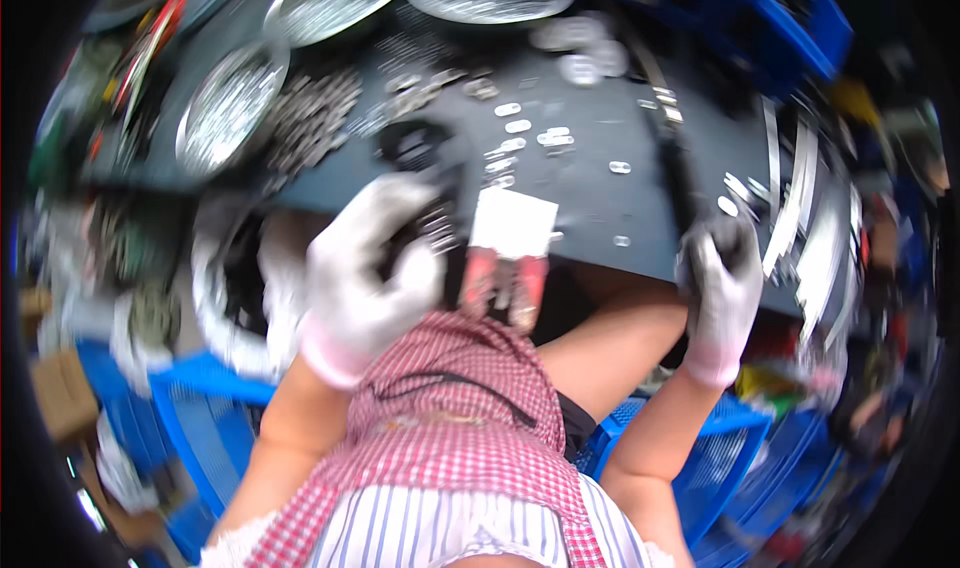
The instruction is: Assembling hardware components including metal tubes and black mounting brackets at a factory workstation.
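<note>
My left hand [372, 273], in a white glove with a pink cuff, is at the table's near edge. Its thumb and fingers curve apart around a gap, beside a dark ridged piece [436, 228]; I see no clear grip on it. To its right, a white rectangular block [515, 223] sits above two red parts [478, 280] at the edge. My right hand [722, 293], also gloved, is at the right part of the edge with its fingers curled together. Their tips look dark and smeared, and whatever they hold cannot be made out. Small oval metal links [517, 126] lie beyond the block.
Round metal trays [232, 108] of shiny parts stand at the far left, near a heap of small metal pieces [315, 118]. Long metal strips [795, 193] lie at the right. A blue bin [790, 23] is at the far right. Blue plastic crates [215, 408] flank my lap.
</note>
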Demonstrator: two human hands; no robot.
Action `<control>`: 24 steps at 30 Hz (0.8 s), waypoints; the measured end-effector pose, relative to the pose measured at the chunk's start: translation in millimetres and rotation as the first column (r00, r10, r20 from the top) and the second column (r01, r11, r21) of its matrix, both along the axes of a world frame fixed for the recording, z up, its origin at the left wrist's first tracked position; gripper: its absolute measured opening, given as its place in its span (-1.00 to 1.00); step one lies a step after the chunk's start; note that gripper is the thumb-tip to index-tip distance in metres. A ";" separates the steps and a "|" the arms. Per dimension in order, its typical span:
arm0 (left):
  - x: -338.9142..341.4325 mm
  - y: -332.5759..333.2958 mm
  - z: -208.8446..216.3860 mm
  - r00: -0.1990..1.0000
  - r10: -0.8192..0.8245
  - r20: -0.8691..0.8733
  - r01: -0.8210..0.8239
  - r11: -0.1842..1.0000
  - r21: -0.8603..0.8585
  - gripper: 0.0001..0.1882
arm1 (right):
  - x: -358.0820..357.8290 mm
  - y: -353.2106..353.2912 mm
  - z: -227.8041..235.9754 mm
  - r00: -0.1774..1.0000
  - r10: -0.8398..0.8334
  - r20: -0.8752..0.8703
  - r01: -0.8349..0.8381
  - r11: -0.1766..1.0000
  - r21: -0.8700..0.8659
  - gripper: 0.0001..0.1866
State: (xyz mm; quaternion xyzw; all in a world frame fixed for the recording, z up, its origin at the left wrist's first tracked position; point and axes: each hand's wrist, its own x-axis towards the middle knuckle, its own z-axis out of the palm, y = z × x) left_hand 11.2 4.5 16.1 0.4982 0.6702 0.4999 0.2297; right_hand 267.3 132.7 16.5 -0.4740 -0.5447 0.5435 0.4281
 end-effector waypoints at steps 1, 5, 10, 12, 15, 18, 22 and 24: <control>-2.2 3.3 -2.4 0.998 -0.026 -0.062 0.032 0.995 0.098 -0.70 | -20.7 -18.0 0.8 0.964 0.137 -0.226 -0.138 0.990 0.009 -0.78; 8.6 4.1 4.6 0.998 -0.045 0.046 0.038 0.989 0.146 -0.79 | -95.1 -73.9 -12.4 0.738 0.344 -0.581 -0.480 0.873 -0.093 -0.63; 3.5 -9.3 1.7 0.981 0.054 0.188 -0.072 0.994 0.087 -0.77 | -125.0 -88.6 -3.0 0.673 0.284 -0.683 -0.537 0.823 -0.186 -0.64; 2.2 -13.9 2.0 0.982 0.070 0.174 -0.085 0.993 0.081 -0.77 | -125.7 -91.4 -0.6 0.720 0.278 -0.636 -0.518 0.825 -0.225 -0.66; -0.3 -15.4 -0.5 0.989 0.063 0.133 -0.075 0.993 0.087 -0.76 | -126.5 -90.3 0.6 0.718 0.249 -0.650 -0.525 0.807 -0.271 -0.70; -1.5 -17.8 3.0 0.990 0.047 0.133 -0.059 0.994 0.095 -0.76 | -132.7 -93.7 11.4 0.796 0.181 -0.577 -0.415 0.857 -0.305 -0.74; -3.4 -17.4 -7.4 0.990 0.069 -0.126 -0.046 0.984 0.175 -0.77 | -132.9 -90.4 11.7 0.800 0.188 -0.569 -0.419 0.854 -0.307 -0.74; -1.1 -17.1 -7.5 0.998 0.043 0.041 -0.047 0.993 0.104 -0.77 | -135.7 -89.1 12.2 0.855 0.170 -0.489 -0.355 0.881 -0.313 -0.72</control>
